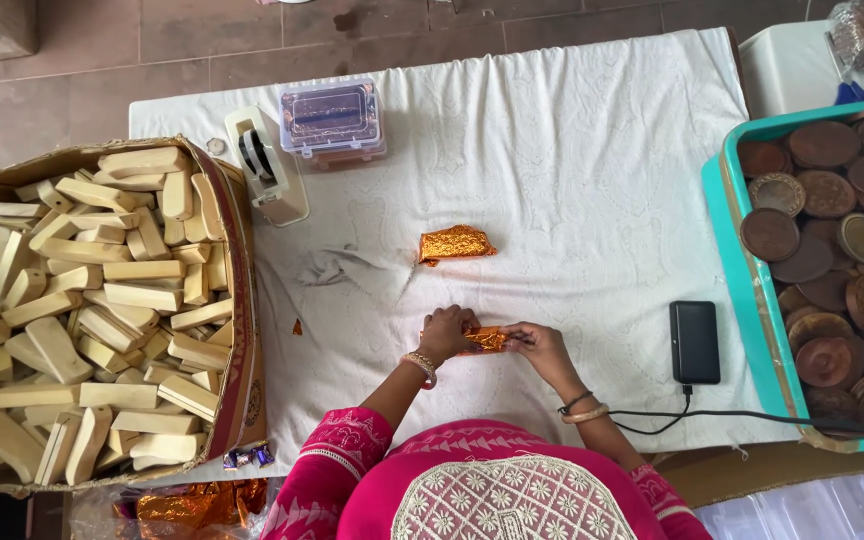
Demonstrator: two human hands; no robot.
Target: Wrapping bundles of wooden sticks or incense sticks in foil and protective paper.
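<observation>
She stands at the counter (572, 150), which is draped in a white cloth. Her left hand (446, 333) and right hand (542, 347) both grip a small orange-foil piece (487, 339) between them, one hand at each end, just above the cloth. A second foil-wrapped block (457, 243) lies alone further up the counter. On her left, a cardboard box (242, 290) is heaped with pale wooden blocks (92, 310); a tape dispenser (264, 165) and a clear plastic case (333, 120) sit just beyond it. On her right lie a black power bank (695, 342) with its cable, and a teal tray (732, 260) full of brown round discs (832, 230).
</observation>
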